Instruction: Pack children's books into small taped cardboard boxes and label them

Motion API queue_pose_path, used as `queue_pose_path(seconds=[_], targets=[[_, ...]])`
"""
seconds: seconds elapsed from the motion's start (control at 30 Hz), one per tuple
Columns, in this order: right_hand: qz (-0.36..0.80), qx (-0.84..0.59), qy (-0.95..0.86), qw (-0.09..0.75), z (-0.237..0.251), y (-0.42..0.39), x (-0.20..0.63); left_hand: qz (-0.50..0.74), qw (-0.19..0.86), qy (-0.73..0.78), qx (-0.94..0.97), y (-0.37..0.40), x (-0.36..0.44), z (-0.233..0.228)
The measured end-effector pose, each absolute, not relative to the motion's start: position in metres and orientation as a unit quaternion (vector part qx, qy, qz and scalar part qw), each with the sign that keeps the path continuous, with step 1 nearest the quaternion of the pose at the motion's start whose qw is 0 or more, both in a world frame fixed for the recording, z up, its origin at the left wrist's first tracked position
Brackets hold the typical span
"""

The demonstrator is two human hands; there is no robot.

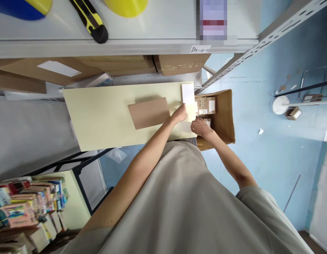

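Observation:
My left hand [179, 113] reaches across a pale yellow table top [100, 120], and its fingertips pinch the lower end of a white slip [187, 92] near the table's right end. A flattened brown cardboard piece [149, 113] lies just left of that hand. At the table's right edge my right hand [202, 127] has its fingers curled on a white sheet [186, 126]. An open brown carton [224, 116] sits on the floor just beyond this hand, with small boxes inside.
A grey metal shelf [153, 46] runs across the top, carrying a yellow-black utility knife [91, 22] and brown cartons below. Stacked books [28, 204] fill the lower left. On the blue floor at right stand a white round base [279, 104] and a small box [294, 113].

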State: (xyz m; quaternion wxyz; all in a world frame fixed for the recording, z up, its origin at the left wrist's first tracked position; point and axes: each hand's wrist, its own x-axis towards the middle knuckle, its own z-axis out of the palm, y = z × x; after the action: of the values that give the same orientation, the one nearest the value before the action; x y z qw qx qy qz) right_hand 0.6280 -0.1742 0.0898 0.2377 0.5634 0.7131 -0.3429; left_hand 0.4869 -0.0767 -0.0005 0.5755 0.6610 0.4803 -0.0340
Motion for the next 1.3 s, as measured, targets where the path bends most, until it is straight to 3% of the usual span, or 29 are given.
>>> queue_pose_path(seconds=[0.1, 0.2, 0.27, 0.37, 0.67, 1.3], targets=[[-0.444, 0.584, 0.671, 0.111, 0.109, -0.17, 0.639, 0.053, 0.654, 0.449, 0.607, -0.082, 0.473, 0.015], [-0.464, 0.622, 0.613, -0.148, 0.121, -0.163, 0.65, 0.113, 0.751, 0.391, 0.52, -0.095, 0.436, 0.04], [-0.449, 0.631, 0.563, -0.289, 0.126, -0.155, 0.653, 0.146, 0.761, 0.399, 0.49, -0.107, 0.404, 0.06], [-0.448, 0.613, 0.521, -0.391, 0.133, -0.142, 0.651, 0.214, 0.74, 0.43, 0.471, -0.124, 0.36, 0.091], [-0.488, 0.554, 0.534, -0.413, 0.152, -0.121, 0.618, 0.264, 0.651, 0.473, 0.532, -0.15, 0.312, 0.148], [-0.504, 0.541, 0.542, -0.4, 0.14, -0.121, 0.614, 0.299, 0.615, 0.474, 0.554, -0.162, 0.301, 0.153]])
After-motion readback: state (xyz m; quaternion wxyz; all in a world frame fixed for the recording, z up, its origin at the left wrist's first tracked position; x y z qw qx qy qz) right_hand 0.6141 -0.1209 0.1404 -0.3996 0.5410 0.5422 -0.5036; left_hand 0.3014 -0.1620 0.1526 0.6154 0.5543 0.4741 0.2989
